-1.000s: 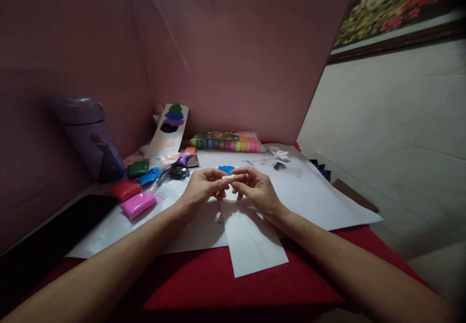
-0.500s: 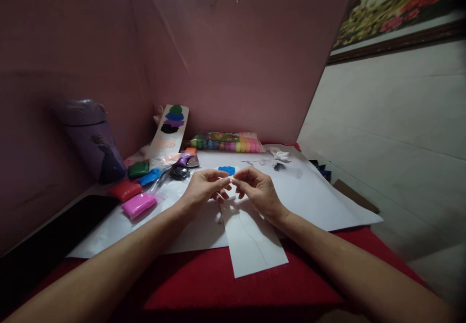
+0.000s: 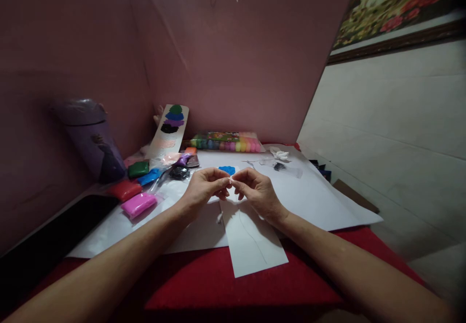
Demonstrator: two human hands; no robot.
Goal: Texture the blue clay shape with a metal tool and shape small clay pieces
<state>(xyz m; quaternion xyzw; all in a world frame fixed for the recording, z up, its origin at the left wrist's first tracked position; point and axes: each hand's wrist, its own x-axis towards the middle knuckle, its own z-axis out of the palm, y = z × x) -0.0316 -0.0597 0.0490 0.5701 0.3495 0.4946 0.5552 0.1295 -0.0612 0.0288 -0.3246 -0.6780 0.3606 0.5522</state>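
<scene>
My left hand (image 3: 204, 187) and my right hand (image 3: 255, 189) meet fingertip to fingertip above a narrow white paper strip (image 3: 251, 240). Both are closed in a pinch on a tiny bit of white clay (image 3: 230, 181). A flat blue clay shape (image 3: 226, 169) lies on the large white sheet (image 3: 320, 196) just behind my fingers. A small white crumb (image 3: 219, 217) rests on the paper below my left hand.
Packets of clay lie at the left: pink (image 3: 138, 204), red (image 3: 124, 189), green (image 3: 138, 168), blue (image 3: 150, 175). A purple bottle (image 3: 92, 138) stands beside them. A bag of coloured clay (image 3: 227, 142) and a card with clay samples (image 3: 170, 126) lean near the pink board (image 3: 236, 56).
The white clay piece between my fingers has shrunk from a short roll to a tiny bit. My fingertips have drawn closer together. Everything else stays where it was.
</scene>
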